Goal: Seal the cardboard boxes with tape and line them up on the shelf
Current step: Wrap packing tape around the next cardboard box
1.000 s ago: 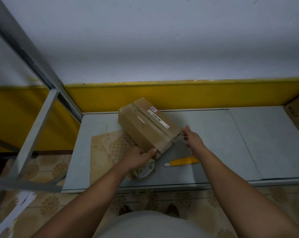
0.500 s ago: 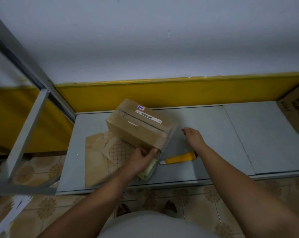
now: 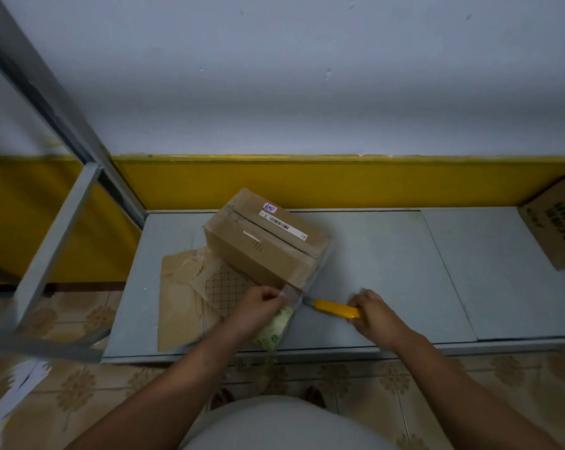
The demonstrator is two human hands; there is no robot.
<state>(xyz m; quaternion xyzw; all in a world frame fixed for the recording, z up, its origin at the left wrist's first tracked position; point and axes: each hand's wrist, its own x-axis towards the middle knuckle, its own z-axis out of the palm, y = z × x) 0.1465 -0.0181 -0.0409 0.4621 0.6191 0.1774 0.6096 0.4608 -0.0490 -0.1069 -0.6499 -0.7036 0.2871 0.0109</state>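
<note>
The cardboard box (image 3: 264,245) is set on the grey shelf (image 3: 388,271), clear tape (image 3: 294,291) is stretched from its near corner to the tape roll (image 3: 276,329) gripped by the left hand (image 3: 258,306), and a yellow utility knife (image 3: 334,309), blade at the tape, is clasped by the right hand (image 3: 372,311).

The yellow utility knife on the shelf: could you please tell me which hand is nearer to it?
Right. The right hand grips the yellow utility knife at its handle end; the left hand pinches tape just beyond the blade tip.
</note>
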